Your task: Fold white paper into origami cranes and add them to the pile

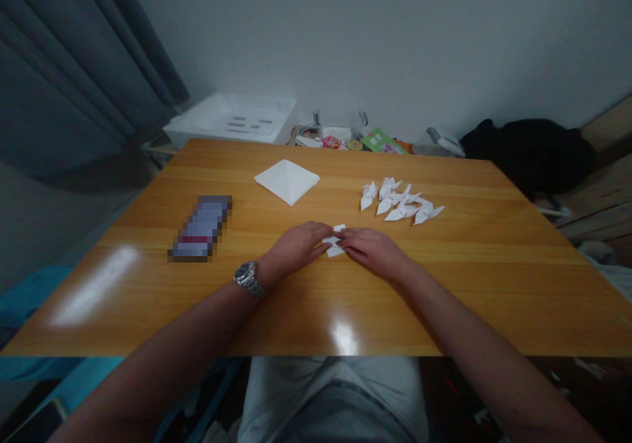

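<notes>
A small folded piece of white paper [334,252] lies on the table between my hands, partly hidden under the fingers. My left hand [302,245], with a metal watch [248,277] on its wrist, holds the paper's left side with closed fingers. From the right, my right hand [372,251] has its fingers drawn together on the same paper, the fingertips of both hands nearly meeting. Beyond the right hand stand several white folded paper cranes [399,201] in a cluster. A stack of white paper squares [287,181] lies farther back, slightly left of the hands.
The wooden table [276,324] has a blurred-out phone [201,228] at its left. Behind the far edge are a white plastic tray [237,117], a green packet [384,141] and other small items. A black cloth heap [530,150] sits at the back right; a grey curtain [74,68] hangs left.
</notes>
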The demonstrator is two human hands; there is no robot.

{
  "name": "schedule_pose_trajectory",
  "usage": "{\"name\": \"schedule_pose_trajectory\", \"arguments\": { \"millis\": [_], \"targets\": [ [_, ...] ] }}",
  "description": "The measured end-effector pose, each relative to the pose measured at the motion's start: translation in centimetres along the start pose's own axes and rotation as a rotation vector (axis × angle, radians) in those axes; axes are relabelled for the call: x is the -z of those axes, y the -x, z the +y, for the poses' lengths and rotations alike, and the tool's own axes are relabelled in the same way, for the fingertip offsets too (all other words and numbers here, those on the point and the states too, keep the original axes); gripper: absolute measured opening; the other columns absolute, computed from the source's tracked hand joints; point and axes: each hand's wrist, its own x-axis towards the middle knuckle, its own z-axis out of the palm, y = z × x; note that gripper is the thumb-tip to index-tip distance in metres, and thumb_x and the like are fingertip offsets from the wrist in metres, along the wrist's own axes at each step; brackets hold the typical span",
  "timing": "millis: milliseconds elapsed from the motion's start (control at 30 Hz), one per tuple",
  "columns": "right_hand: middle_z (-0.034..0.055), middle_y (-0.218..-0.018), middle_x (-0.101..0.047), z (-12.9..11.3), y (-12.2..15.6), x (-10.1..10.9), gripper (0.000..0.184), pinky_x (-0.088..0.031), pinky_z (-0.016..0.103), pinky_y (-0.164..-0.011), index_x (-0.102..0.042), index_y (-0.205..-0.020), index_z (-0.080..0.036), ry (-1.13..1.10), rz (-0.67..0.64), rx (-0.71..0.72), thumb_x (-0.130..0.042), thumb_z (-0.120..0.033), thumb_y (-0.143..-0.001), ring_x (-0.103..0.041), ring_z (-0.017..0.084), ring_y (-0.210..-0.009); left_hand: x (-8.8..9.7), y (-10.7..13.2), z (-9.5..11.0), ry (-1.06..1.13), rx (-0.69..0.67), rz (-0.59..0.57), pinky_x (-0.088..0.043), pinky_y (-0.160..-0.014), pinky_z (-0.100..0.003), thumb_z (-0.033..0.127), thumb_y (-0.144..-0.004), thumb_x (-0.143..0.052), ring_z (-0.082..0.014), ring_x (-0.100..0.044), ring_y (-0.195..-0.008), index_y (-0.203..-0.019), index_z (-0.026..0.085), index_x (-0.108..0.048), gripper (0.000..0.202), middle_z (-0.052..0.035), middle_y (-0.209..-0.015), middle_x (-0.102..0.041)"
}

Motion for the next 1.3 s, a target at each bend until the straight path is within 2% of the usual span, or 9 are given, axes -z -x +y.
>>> {"name": "schedule_pose_trajectory", "arguments": {
  "millis": [67, 300, 467, 567, 667, 767, 933, 1167, 1300],
  "targets": [
    [0.0092, -0.131, -0.071, 0.4, 0.2, 0.2, 0.023, -0.054, 0.043, -0.105, -0.073, -0.114, -0.023, -0.001, 0.003, -0.009, -0.058, -0.016, -0.098, -0.068, 0.024, -0.120, 0.0, 0.2, -0.1, -0.011, 0.002, -0.017, -0.051, -0.101, -0.036, 0.034, -0.104, -0.051, -0.0224, -0.064, -0.116, -0.131, 0.019, -0.061, 0.033, -0.0084, -0.128, -0.069],
    [0.0083, -0.128, -0.073, 1.5, 0.7, 0.6, 0.023, -0.054, 0.044, -0.104, -0.075, -0.113, -0.023, 0.010, 0.002, -0.039, -0.059, -0.017, -0.098, -0.069, 0.025, -0.118, 0.4, 0.3, 0.2, -0.134, -0.138, -0.068, -0.049, -0.106, -0.042, 0.038, -0.104, -0.050, -0.0259, -0.062, -0.121, -0.131, 0.020, -0.066, 0.037, -0.0120, -0.135, -0.065],
    [0.0084, -0.128, -0.072, 1.9, 0.7, 0.9, 0.023, -0.054, 0.043, -0.103, -0.076, -0.113, -0.024, 0.010, -0.005, -0.036, -0.058, -0.018, -0.099, -0.069, 0.024, -0.118, 0.3, 0.4, 0.5, -0.124, -0.188, -0.067, -0.041, -0.115, -0.045, 0.040, -0.101, -0.054, -0.0274, -0.051, -0.137, -0.137, 0.019, -0.061, 0.042, -0.0122, -0.149, -0.055],
    [0.0080, -0.127, -0.073, 2.3, 0.9, 0.9, 0.022, -0.055, 0.043, -0.100, -0.077, -0.110, -0.025, 0.027, 0.006, -0.039, -0.059, -0.018, -0.099, -0.069, 0.024, -0.116, 0.0, 0.5, 0.7, -0.108, -0.160, -0.112, -0.041, -0.116, -0.042, 0.042, -0.103, -0.051, -0.0259, -0.054, -0.135, -0.141, 0.016, -0.057, 0.047, -0.0130, -0.149, -0.055],
    [0.0079, -0.125, -0.073, 2.6, 1.0, 0.9, 0.022, -0.056, 0.044, -0.098, -0.078, -0.108, -0.025, 0.025, 0.023, -0.054, -0.059, -0.017, -0.098, -0.069, 0.024, -0.114, -0.2, 0.6, 0.9, -0.118, -0.169, -0.132, -0.043, -0.114, -0.042, 0.044, -0.103, -0.050, -0.0262, -0.055, -0.134, -0.145, 0.019, -0.054, 0.049, -0.0125, -0.151, -0.053],
    [0.0092, -0.122, -0.074, 2.7, 1.1, 0.9, 0.023, -0.056, 0.045, -0.096, -0.078, -0.108, -0.025, -0.027, 0.042, -0.066, -0.058, -0.017, -0.098, -0.069, 0.024, -0.111, -0.2, 0.6, 1.1, -0.131, -0.206, -0.125, -0.042, -0.115, -0.042, 0.043, -0.104, -0.049, -0.0266, -0.054, -0.135, -0.146, 0.021, -0.053, 0.048, -0.0103, -0.154, -0.050],
    [0.0093, -0.115, -0.075, 2.1, 0.9, 1.7, 0.020, -0.056, 0.044, -0.095, -0.076, -0.110, -0.023, -0.168, 0.125, -0.139, -0.059, -0.022, -0.098, -0.069, 0.023, -0.107, -0.7, 0.7, 1.4, -0.162, -0.183, -0.128, -0.041, -0.117, -0.041, 0.043, -0.104, -0.050, -0.0260, -0.053, -0.137, -0.147, 0.017, -0.052, 0.050, -0.0114, -0.151, -0.053],
    [0.0083, -0.102, -0.071, 2.6, 0.8, 1.6, 0.014, -0.054, 0.043, -0.089, -0.075, -0.096, -0.022, -0.214, 0.186, -0.266, -0.062, -0.028, -0.097, -0.067, 0.022, -0.096, -1.2, 0.8, 1.8, -0.212, -0.162, -0.117, -0.044, -0.115, -0.039, 0.041, -0.105, -0.047, -0.0264, -0.053, -0.136, -0.144, 0.014, -0.053, 0.048, -0.0130, -0.148, -0.056],
    [0.0079, -0.099, -0.068, 2.7, 0.8, 1.3, 0.013, -0.053, 0.041, -0.088, -0.073, -0.093, -0.021, -0.230, 0.186, -0.291, -0.065, -0.030, -0.095, -0.065, 0.022, -0.095, -1.2, 0.7, 2.0, -0.204, -0.145, -0.107, -0.047, -0.112, -0.039, 0.039, -0.105, -0.046, -0.0262, -0.055, -0.133, -0.143, 0.014, -0.053, 0.046, -0.0134, -0.147, -0.056]
  ]
}}
